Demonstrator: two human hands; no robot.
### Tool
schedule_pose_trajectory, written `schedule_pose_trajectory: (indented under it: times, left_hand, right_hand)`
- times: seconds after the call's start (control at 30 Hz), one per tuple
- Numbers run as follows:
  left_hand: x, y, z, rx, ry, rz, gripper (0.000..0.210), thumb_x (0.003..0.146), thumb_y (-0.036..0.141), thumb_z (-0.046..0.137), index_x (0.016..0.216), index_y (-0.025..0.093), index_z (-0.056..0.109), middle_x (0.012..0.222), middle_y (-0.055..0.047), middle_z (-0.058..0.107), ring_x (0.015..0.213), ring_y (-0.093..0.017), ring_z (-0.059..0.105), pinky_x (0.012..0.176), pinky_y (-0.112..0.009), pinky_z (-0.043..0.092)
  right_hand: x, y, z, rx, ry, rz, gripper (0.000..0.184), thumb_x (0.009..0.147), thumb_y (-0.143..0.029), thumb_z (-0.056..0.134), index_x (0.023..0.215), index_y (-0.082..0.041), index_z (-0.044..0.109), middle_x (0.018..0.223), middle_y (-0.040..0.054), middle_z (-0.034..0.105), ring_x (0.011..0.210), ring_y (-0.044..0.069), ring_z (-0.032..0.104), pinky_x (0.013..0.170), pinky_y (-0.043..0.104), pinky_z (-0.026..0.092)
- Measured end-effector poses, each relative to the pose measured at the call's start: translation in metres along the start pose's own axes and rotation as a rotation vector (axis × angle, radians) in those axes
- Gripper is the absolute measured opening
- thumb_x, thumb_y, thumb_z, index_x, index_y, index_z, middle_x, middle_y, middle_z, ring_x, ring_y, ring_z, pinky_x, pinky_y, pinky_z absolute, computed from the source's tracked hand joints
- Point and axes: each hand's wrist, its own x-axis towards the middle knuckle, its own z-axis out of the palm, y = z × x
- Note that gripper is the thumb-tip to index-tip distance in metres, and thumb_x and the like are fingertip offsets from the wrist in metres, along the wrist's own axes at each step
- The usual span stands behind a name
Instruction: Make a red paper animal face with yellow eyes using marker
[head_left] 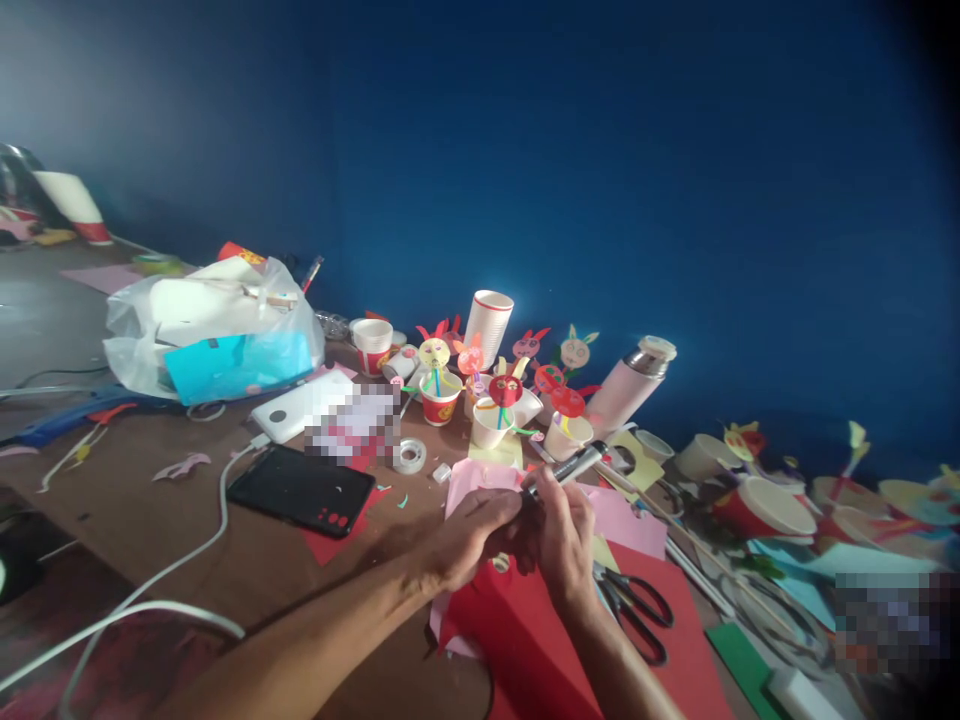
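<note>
My right hand (562, 535) is closed around a marker pen (577, 464), with a grey-white barrel and black ends, slanting up to the right. The fingers of my left hand (484, 525) are closed at the pen's lower black end, where the two hands meet. Whether that end is a cap, I cannot tell. Beneath my hands lie pink paper (472, 480) and a large red sheet (540, 640). Black-handled scissors (637, 605) rest on the red sheet, beside my right wrist, their blades partly hidden.
Paper cups with cut-paper animal figures (441, 400) stand beyond my hands, near a pink thermos (626, 390). Leftward are a tape roll (409, 456), a black phone (300, 490), a white power bank (300, 405) with a cable and a plastic bag (142, 345). More cups (772, 507) crowd the right.
</note>
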Motion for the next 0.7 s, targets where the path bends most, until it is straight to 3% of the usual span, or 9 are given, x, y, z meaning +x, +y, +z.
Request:
schedule_pose_trajectory:
  times: [0.3, 0.57, 0.63, 0.7]
  left_hand:
    - [0.004, -0.003, 0.014, -0.101, 0.042, 0.066, 0.051, 0.071, 0.059, 0.071, 0.057, 0.016, 0.047, 0.055, 0.001, 0.045, 0.05, -0.013, 0.05, 0.049, -0.025, 0.044]
    - [0.006, 0.002, 0.028, -0.115, 0.076, 0.123, 0.048, 0.074, 0.058, 0.068, 0.06, 0.016, 0.05, 0.056, 0.001, 0.045, 0.051, -0.012, 0.046, 0.052, -0.025, 0.041]
    - [-0.004, -0.001, 0.036, -0.105, 0.065, 0.142, 0.047, 0.075, 0.058, 0.067, 0.059, 0.016, 0.051, 0.057, -0.001, 0.049, 0.054, -0.013, 0.046, 0.052, -0.024, 0.038]
    - [-0.018, -0.008, 0.045, -0.056, -0.005, 0.128, 0.044, 0.078, 0.055, 0.066, 0.063, 0.014, 0.057, 0.065, -0.006, 0.057, 0.056, -0.013, 0.046, 0.053, -0.023, 0.036]
  right_hand:
    - [0.0, -0.013, 0.001, -0.006, 0.128, -0.026, 0.042, 0.081, -0.061, 0.059, 0.07, -0.021, 0.056, 0.029, -0.0071, 0.046, 0.019, 0.009, 0.033, 0.022, 0.018, 0.024]
    - [0.0, -0.023, 0.002, -0.008, 0.204, -0.045, 0.038, 0.081, -0.054, 0.061, 0.065, -0.021, 0.055, 0.03, -0.0089, 0.041, 0.021, 0.009, 0.033, 0.021, 0.019, 0.025]
    - [0.007, -0.036, -0.008, 0.046, 0.214, -0.094, 0.033, 0.081, -0.047, 0.063, 0.063, -0.021, 0.056, 0.032, -0.0088, 0.041, 0.022, 0.009, 0.034, 0.022, 0.019, 0.024]
    - [0.017, -0.056, -0.023, 0.143, 0.288, -0.234, 0.034, 0.08, -0.041, 0.063, 0.055, -0.022, 0.05, 0.034, -0.0085, 0.04, 0.026, 0.007, 0.032, 0.026, 0.019, 0.024]
